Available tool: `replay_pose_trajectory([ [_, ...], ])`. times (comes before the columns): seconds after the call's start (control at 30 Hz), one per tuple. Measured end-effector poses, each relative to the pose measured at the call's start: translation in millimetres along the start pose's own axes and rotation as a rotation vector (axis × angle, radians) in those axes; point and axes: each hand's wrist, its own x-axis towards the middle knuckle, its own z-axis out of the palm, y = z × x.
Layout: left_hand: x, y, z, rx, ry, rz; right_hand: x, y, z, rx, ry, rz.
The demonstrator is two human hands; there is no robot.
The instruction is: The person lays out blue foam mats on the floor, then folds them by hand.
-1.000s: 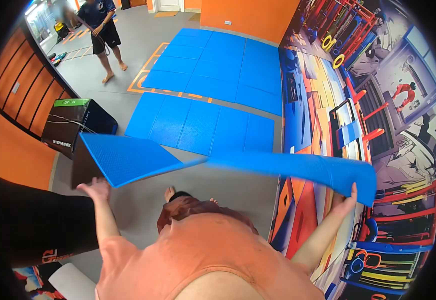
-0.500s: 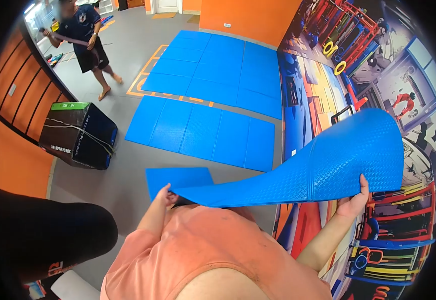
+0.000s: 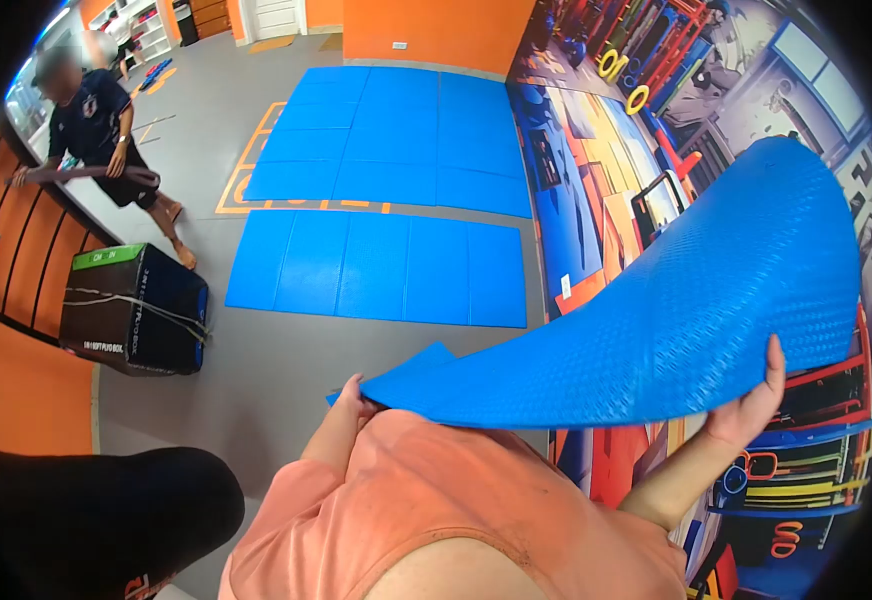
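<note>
One blue textured mat (image 3: 646, 320) – held aloft in front of the wearer's body, off the floor, its surface bent in a long curve that runs low at the left and rises high at the right.

One left hand (image 3: 354, 396), closed on the mat's low corner, close to the chest; fingers bunched, the inner side of the grip hidden.

One right hand (image 3: 751, 405), arm stretched out, at the mat's near edge toward its raised end; one digit lies up against the textured face, the rest partly hidden behind the edge, the mat caught between.

One further blue piece, beyond the left hand; whether it joins the held mat cannot be told.

Two groups of blue panels, flat on the grey floor: a larger spread (image 3: 396, 135), farther off, and a nearer row (image 3: 376, 265), with a narrow gap between.

One black box (image 3: 136, 310) with a green upper panel and pale cord, left of the nearer row.

One black rounded object (image 3: 126, 510), lower left.

One co-worker (image 3: 96, 125), upper left – both hands on a brownish strap (image 3: 81, 173).

One mural wall (image 3: 566, 235), right side, brightly coloured.
</note>
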Motion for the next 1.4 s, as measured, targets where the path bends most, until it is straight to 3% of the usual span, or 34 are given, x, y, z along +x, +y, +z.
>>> replay_pose_trajectory([
  [0.07, -6.7, -3.1, 7.8, -0.210, -0.104, 0.009, -10.1, -28.8, -1.8, 0.049, -0.117, 0.003],
  [0.2, 18.9, -20.2, -2.3, -0.163, -0.088, -0.070, -14.7, -70.4, 1.1, -0.035, 0.042, -0.118],
  [0.3, 70.2, -9.0, -25.7, -0.176, -0.239, -0.128, -3.7, -71.6, 6.9, -0.102, 0.133, -0.232],
  [0.37, 76.0, 5.1, -32.2, -0.218, -0.036, 0.183, 6.1, -66.6, 8.3, -0.092, 0.226, -0.243],
  [0.43, 47.4, 35.1, -34.3, -0.161, -0.027, 0.277, 20.9, -58.6, -2.0, -0.143, 0.229, -0.248],
  [0.63, -72.4, 157.5, -68.5, -0.157, 0.042, 0.521, 57.1, -0.9, -17.8, -0.190, 0.282, -0.148],
  [0.77, -141.6, 234.5, -87.5, -0.108, 0.051, 0.706, 93.3, 48.3, -60.6, -0.149, 0.252, 0.038],
  [0.87, -196.4, 276.1, -76.0, -0.119, 0.078, 0.847, 94.4, 86.5, -34.8, -0.164, 0.272, 0.073],
  [0.97, -235.5, 306.8, -73.6, -0.094, 0.096, 0.960, 120.0, 114.0, -60.7, -0.041, 0.201, 0.175],
  [1.13, -266.0, 330.9, -82.7, -0.040, 0.094, 1.069, 120.8, 156.0, -56.3, -0.034, 0.274, 0.231],
  [1.4, -234.2, 292.3, -136.6, -0.043, 0.154, 1.026, 101.6, 239.8, -125.2, 0.001, 0.379, 0.443],
])
